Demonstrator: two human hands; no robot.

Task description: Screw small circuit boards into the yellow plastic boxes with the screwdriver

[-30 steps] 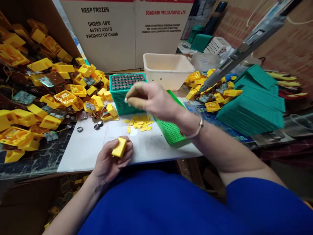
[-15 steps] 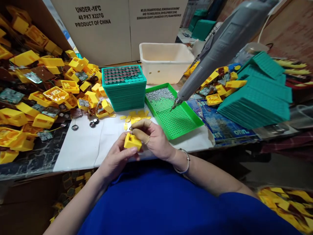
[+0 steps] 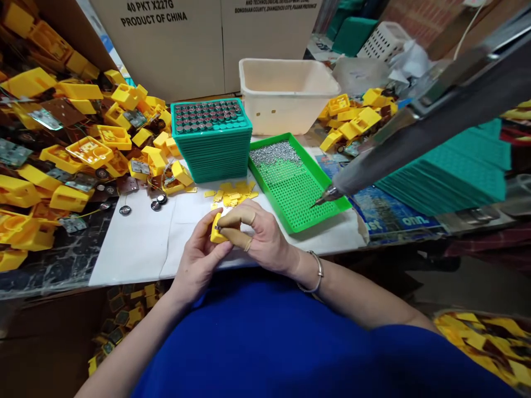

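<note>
We hold a yellow plastic housing [image 3: 216, 236] in our left hand [image 3: 199, 258], above the near edge of the tabletop [image 3: 133, 249]; our right hand [image 3: 264, 235], finger cots [image 3: 238, 239] on thumb and forefinger, pinches a small metallic piece [image 3: 218, 228] at the housing.

The large carton [image 3: 174, 61] at the back carries dark capitals: its left part reads "40 PKT X227G" over "PRODUCT OF CHINA"; its right part reads "DONGSHAN COUNTY, ZHANGZHOU CITY, FUJIAN PROVINCE", beneath a line cut by the upper edge. On the blue printed sheet [image 3: 392, 209] at right, white letter fragments show "st" and "onn."
</note>
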